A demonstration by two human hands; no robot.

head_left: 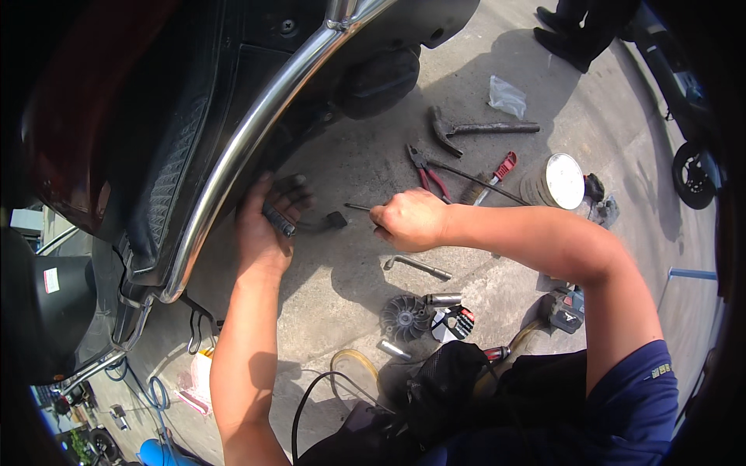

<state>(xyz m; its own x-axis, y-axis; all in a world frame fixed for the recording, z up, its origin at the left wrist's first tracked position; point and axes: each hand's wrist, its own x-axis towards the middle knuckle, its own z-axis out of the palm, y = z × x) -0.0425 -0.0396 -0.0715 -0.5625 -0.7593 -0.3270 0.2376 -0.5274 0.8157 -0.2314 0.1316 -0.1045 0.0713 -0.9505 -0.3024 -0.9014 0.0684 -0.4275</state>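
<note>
My left hand (266,225) is cupped upward beneath a scooter (116,116) with a chrome side rail (235,151), holding a short, dark, ribbed cylindrical part (278,220) across its palm, fingers curled. My right hand (406,219) grips a thin metal tool (358,206), apparently a screwdriver, pointing left toward my left hand; its tip is apart from the part. On the concrete nearby lie a claw hammer (489,127), red-handled pliers (426,172), a long rod (478,177), a red-handled tool (498,174), an L-shaped wrench (420,266) and a finned fan wheel (402,317).
A white bucket (565,181), plastic bag (506,97), power tool (563,309), metal socket (444,299) and yellow hose (350,356) are on the ground. A person's dark shoes (559,43) stand at the upper right, beside another vehicle's wheel (693,175). Blue hoses (155,392) lie lower left.
</note>
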